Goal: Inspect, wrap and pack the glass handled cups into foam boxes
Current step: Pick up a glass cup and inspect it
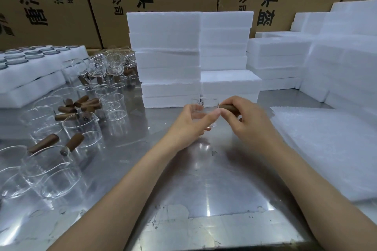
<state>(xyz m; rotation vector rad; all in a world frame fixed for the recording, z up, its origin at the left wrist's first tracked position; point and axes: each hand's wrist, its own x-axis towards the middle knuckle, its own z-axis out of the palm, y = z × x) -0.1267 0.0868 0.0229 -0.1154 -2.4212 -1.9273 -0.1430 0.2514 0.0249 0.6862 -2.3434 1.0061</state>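
Head view: left hand [191, 120] cups the glass cup [205, 111] with curled fingers above the steel table [204, 189]. Right hand [244, 120] pinches its wooden handle [229, 107].

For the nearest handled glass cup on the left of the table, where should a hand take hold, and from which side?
Grip the nearest cup by its brown wooden handle, coming from above and to the right. The handle sticks up and away from the glass wall toward the table's middle, clear of the neighbouring cups, and probably gives a surer hold than the smooth glass. The left hand looks closest.
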